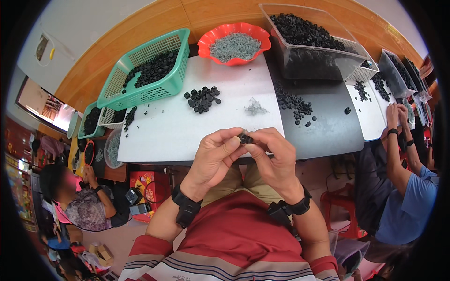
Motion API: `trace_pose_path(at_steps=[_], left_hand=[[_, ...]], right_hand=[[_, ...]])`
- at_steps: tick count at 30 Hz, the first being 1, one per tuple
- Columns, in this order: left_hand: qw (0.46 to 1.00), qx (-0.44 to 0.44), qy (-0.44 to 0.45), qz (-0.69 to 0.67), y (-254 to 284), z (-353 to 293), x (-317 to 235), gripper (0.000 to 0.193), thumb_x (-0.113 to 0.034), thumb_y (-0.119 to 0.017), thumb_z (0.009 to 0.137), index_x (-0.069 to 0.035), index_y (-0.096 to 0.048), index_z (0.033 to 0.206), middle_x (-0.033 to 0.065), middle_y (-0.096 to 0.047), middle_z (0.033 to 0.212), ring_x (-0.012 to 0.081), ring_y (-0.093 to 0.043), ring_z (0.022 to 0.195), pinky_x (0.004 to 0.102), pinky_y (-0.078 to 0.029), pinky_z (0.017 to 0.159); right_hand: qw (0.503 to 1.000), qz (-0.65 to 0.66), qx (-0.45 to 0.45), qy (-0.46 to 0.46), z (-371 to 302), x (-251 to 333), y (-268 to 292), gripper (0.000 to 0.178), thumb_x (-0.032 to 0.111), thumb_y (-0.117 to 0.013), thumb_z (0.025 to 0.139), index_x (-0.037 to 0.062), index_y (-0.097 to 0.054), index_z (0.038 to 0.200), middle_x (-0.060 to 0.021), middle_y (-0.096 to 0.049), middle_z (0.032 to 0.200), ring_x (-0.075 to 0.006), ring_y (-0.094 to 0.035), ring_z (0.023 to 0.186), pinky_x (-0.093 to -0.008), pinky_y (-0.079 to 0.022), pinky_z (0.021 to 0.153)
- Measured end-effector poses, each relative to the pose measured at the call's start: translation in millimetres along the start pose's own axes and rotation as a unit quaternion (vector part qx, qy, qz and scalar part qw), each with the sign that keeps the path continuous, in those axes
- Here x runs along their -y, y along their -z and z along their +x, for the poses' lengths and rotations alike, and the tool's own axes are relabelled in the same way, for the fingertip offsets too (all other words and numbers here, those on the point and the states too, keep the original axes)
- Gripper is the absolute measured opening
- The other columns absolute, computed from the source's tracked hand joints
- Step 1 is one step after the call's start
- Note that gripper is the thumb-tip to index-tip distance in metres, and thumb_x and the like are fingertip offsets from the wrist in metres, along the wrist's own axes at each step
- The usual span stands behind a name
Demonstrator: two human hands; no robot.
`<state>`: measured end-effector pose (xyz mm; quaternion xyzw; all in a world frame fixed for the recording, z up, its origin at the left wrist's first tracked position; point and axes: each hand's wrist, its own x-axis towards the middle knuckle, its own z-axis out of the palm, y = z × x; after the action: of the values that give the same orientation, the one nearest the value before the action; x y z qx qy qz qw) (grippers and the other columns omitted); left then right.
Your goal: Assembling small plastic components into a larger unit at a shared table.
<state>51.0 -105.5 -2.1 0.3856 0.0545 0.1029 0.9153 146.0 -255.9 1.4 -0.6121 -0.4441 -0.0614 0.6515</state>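
Just above the near edge of the white work surface (154, 136), my two hands meet around a small black round part (244, 139). My left hand (213, 157) pinches it from the left with thumb and forefinger. From the right, my right hand (275, 159) has its thumb and fingertips closed on the same part. A bit of grey shows at its top, too small to make out. Beyond my hands lie a cluster of black parts (202, 99) and a little heap of thin grey pieces (256, 107).
A green basket (140, 97) of black parts stands back left. At the back are a red scalloped bowl (234, 61) of grey pieces and a clear bin (309, 65) of black parts. Loose black parts (295, 105) lie to the right. Co-workers sit on both sides.
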Motion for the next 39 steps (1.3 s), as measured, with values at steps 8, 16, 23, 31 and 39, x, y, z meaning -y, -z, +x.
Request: trace_pose_path(at_steps=[8,16,23,31,39], left_hand=[[1.000,-0.009,-0.001,0.014,-3,0,4,0.021,-0.003,-0.064,0.097,-0.001,-0.068,0.118,0.0128,-0.070,0.116,0.0209,-0.070,0.105,0.0343,-0.061,0.094],[1.000,-0.006,-0.003,0.028,-4,-1,7,0.025,-0.002,-0.063,0.098,0.002,-0.066,0.123,0.0138,-0.070,0.118,0.0194,-0.068,0.107,0.0333,-0.059,0.097],[1.000,-0.004,-0.009,0.029,-7,-1,8,0.023,-0.001,-0.064,0.098,0.001,-0.067,0.120,0.0120,-0.070,0.116,0.0185,-0.069,0.106,0.0328,-0.059,0.096],[1.000,-0.012,-0.003,0.018,-8,-2,10,0.021,-0.001,-0.065,0.097,0.000,-0.068,0.118,0.0125,-0.070,0.117,0.0189,-0.068,0.107,0.0326,-0.059,0.096],[0.999,-0.019,-0.018,0.021,-11,-3,13,0.019,0.000,-0.066,0.096,0.001,-0.069,0.114,0.0142,-0.071,0.115,0.0201,-0.069,0.105,0.0334,-0.060,0.094]], right_hand=[[1.000,-0.010,-0.004,0.002,-2,-1,2,0.026,-0.005,-0.074,0.085,-0.0005,-0.068,0.109,-0.0128,-0.068,0.094,-0.0203,-0.068,0.074,-0.0290,-0.054,0.061],[1.000,-0.017,-0.023,0.012,-7,-6,3,0.025,-0.004,-0.076,0.084,0.0001,-0.071,0.108,-0.0126,-0.069,0.093,-0.0206,-0.068,0.075,-0.0287,-0.054,0.062],[0.999,-0.013,-0.038,0.023,-10,-8,5,0.026,-0.004,-0.077,0.083,0.0000,-0.071,0.108,-0.0129,-0.070,0.093,-0.0210,-0.070,0.074,-0.0285,-0.055,0.062],[0.998,-0.030,-0.046,0.041,-11,-7,5,0.026,-0.003,-0.078,0.081,-0.0003,-0.072,0.106,-0.0127,-0.071,0.094,-0.0214,-0.070,0.074,-0.0289,-0.056,0.062],[0.996,-0.038,-0.051,0.060,-13,-8,6,0.027,-0.004,-0.079,0.081,-0.0003,-0.071,0.107,-0.0137,-0.071,0.094,-0.0218,-0.071,0.074,-0.0287,-0.056,0.061]])
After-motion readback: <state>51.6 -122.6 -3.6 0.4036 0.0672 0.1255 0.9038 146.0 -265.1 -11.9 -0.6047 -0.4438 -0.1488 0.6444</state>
